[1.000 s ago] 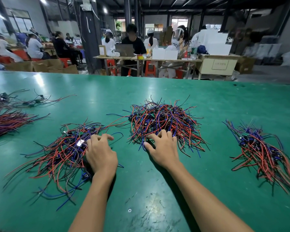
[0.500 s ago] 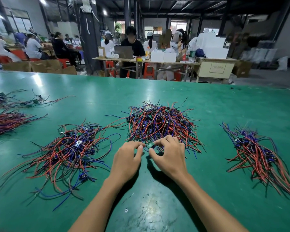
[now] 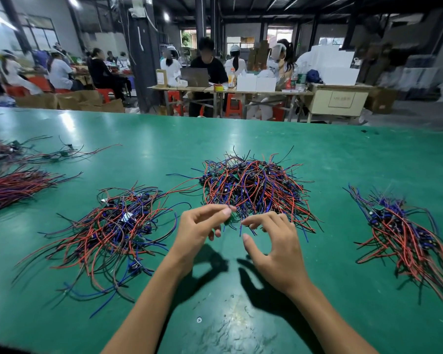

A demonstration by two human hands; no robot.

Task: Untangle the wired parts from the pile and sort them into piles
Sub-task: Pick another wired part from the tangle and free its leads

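A tangled pile of red, blue and black wired parts lies mid-table. My left hand hovers at the pile's near edge, thumb and forefinger pinching a wired part with a small green board that hangs between my two hands. My right hand is beside it, fingers spread and loosely bent over the pile's front wires, thumb apart from the forefinger, holding nothing that I can see. A sorted pile lies to the left and another sorted pile to the right.
The green table is scuffed just in front of me. At the far left lie a bundle of red and purple wires and a thinner scatter of wires. Beyond the table's far edge, people sit at benches with boxes.
My left hand left the left pile and came over to the central pile's front edge, where it now pinches a part. Both hands have lifted a little and my right fingers have spread.
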